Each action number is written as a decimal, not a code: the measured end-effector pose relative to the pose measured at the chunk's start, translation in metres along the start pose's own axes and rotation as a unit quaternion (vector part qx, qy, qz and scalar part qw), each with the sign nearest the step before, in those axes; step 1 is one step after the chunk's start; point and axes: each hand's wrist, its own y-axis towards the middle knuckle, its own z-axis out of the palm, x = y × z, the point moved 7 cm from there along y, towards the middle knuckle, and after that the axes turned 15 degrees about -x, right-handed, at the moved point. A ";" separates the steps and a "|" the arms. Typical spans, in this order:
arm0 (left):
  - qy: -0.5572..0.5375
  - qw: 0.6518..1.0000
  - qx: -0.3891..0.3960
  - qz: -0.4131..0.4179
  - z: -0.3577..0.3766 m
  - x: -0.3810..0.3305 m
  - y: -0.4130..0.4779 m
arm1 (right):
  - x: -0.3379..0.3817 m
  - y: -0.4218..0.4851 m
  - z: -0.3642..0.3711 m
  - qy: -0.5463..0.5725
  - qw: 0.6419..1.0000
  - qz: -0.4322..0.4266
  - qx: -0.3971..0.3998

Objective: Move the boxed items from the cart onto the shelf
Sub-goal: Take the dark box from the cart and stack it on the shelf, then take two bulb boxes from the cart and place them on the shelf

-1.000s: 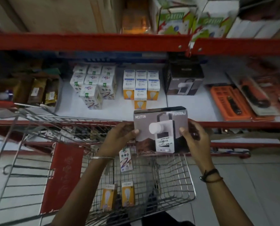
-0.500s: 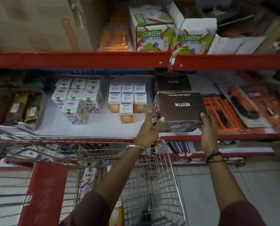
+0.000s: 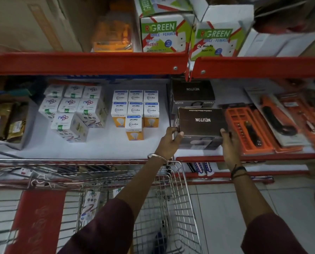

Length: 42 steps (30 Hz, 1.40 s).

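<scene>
A dark brown Neuton box [image 3: 201,123] rests on the white shelf [image 3: 105,149], just in front of a second Neuton box [image 3: 192,93]. My left hand [image 3: 168,142] grips its left front corner and my right hand [image 3: 230,145] holds its right front corner. Below my arms is the wire cart [image 3: 178,208]. Inside the cart a white bulb box [image 3: 91,202] stands upright; other contents are hidden by my left sleeve.
White bulb boxes [image 3: 70,110] and orange-and-white Wipro bulb boxes [image 3: 135,110] fill the shelf's left and middle. Orange tool packs [image 3: 248,129] lie right of the Neuton box. The red upper shelf [image 3: 87,63] carries R-Green cartons [image 3: 162,33]. The cart's red flap [image 3: 37,222] sits lower left.
Both hands lifted the Neuton box out of the cart, carried it forward and set it down on the shelf in front of the other Neuton box.
</scene>
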 end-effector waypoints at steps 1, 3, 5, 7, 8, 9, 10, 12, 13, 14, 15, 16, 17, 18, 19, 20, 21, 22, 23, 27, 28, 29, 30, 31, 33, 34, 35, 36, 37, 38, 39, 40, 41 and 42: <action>0.017 1.000 0.000 0.005 -0.002 -0.002 0.000 | 0.003 -0.002 0.000 -0.002 1.000 -0.002 -0.001; 0.028 0.999 -0.006 0.017 -0.009 -0.004 -0.006 | 0.006 -0.009 -0.003 -0.014 1.000 -0.008 -0.022; 0.002 0.999 -0.017 0.044 -0.024 -0.006 -0.022 | 0.015 -0.023 -0.012 -0.023 0.997 -0.038 -0.065; -0.020 0.997 -0.022 0.077 -0.043 -0.004 -0.045 | 0.028 -0.046 -0.019 -0.055 0.991 -0.086 -0.082; -0.019 0.995 -0.021 0.093 -0.054 0.000 -0.058 | 0.032 -0.061 -0.021 -0.077 0.989 -0.104 -0.076; -0.008 0.994 -0.018 0.109 -0.065 0.006 -0.071 | 0.036 -0.078 -0.021 -0.090 0.986 -0.125 -0.063; 0.007 0.992 -0.013 0.123 -0.076 0.015 -0.083 | 0.039 -0.097 -0.019 -0.093 0.983 -0.148 -0.048; 0.030 0.992 0.001 0.126 -0.096 0.039 -0.106 | 0.043 -0.138 -0.012 -0.078 0.978 -0.194 -0.006; 0.037 0.993 0.004 0.110 -0.106 0.056 -0.117 | 0.037 -0.157 -0.003 -0.074 0.977 -0.201 0.025; 0.045 0.995 0.006 0.092 -0.115 0.075 -0.126 | 0.025 -0.175 0.007 -0.079 0.976 -0.194 0.058; 0.058 0.996 0.003 0.072 -0.125 0.096 -0.133 | 0.010 -0.192 0.020 -0.090 0.975 -0.177 0.096; 0.076 0.996 0.001 0.052 -0.134 0.119 -0.140 | -0.007 -0.208 0.033 -0.108 0.972 -0.157 0.135; 0.100 0.995 0.006 0.029 -0.142 0.144 -0.146 | -0.025 -0.223 0.047 -0.130 0.966 -0.134 0.178; 0.128 0.992 0.016 0.007 -0.149 0.170 -0.151 | -0.045 -0.237 0.062 -0.158 0.956 -0.105 0.225; 0.155 0.987 0.030 -0.018 -0.155 0.193 -0.156 | -0.066 -0.252 0.077 -0.189 0.938 -0.068 0.284; 0.173 0.983 0.042 -0.043 -0.161 0.217 -0.162 | -0.088 -0.267 0.093 -0.219 0.908 -0.021 0.355; 0.182 0.979 0.052 -0.072 -0.167 0.238 -0.168 | -0.110 -0.283 0.107 -0.244 0.870 0.035 0.428; 0.183 0.977 0.057 -0.094 -0.172 0.258 -0.173 | -0.129 -0.298 0.118 -0.267 0.828 0.087 0.485; 0.190 0.973 0.063 -0.114 -0.176 0.276 -0.178 | -0.146 -0.310 0.128 -0.288 0.793 0.118 0.523; 0.294 0.932 0.156 -0.141 -0.180 0.347 -0.199 | -0.204 -0.347 0.164 -0.375 0.707 0.083 0.594; 0.325 0.915 0.191 -0.144 -0.179 0.368 -0.204 | -0.220 -0.356 0.172 -0.411 0.681 0.030 0.606; 0.354 0.899 0.219 -0.136 -0.177 0.382 -0.208 | -0.231 -0.363 0.177 -0.445 0.654 -0.032 0.611; 0.376 0.884 0.246 -0.126 -0.175 0.394 -0.210 | -0.239 -0.368 0.180 -0.471 0.629 -0.094 0.611; 0.393 0.870 0.272 -0.120 -0.173 0.405 -0.212 | -0.248 -0.374 0.183 -0.490 0.606 -0.137 0.611; 0.408 0.848 0.320 -0.111 -0.169 0.423 -0.214 | -0.264 -0.384 0.185 -0.510 0.577 -0.169 0.615; 0.410 0.839 0.339 -0.112 -0.168 0.430 -0.214 | -0.271 -0.387 0.185 -0.512 0.576 -0.161 0.617; 0.404 0.836 0.352 -0.117 -0.168 0.432 -0.215 | -0.274 -0.389 0.185 -0.510 0.582 -0.147 0.616; 0.393 0.840 0.355 -0.121 -0.168 0.434 -0.214 | -0.276 -0.390 0.186 -0.503 0.595 -0.126 0.614; 0.375 0.850 0.348 -0.128 -0.169 0.433 -0.213 | -0.277 -0.390 0.187 -0.492 0.612 -0.101 0.611; 0.351 0.861 0.341 -0.138 -0.171 0.434 -0.212 | -0.278 -0.389 0.188 -0.483 0.627 -0.076 0.607; 0.329 0.873 0.331 -0.146 -0.173 0.430 -0.210 | -0.278 -0.388 0.190 -0.476 0.636 -0.057 0.605; 0.311 0.880 0.324 -0.152 -0.176 0.428 -0.208 | -0.279 -0.388 0.191 -0.474 0.640 -0.044 0.604; 0.300 0.882 0.324 -0.162 -0.180 0.426 -0.207 | -0.279 -0.387 0.193 -0.473 0.640 -0.039 0.605; 0.292 0.880 0.332 -0.174 -0.182 0.429 -0.207 | -0.278 -0.386 0.195 -0.473 0.639 -0.042 0.605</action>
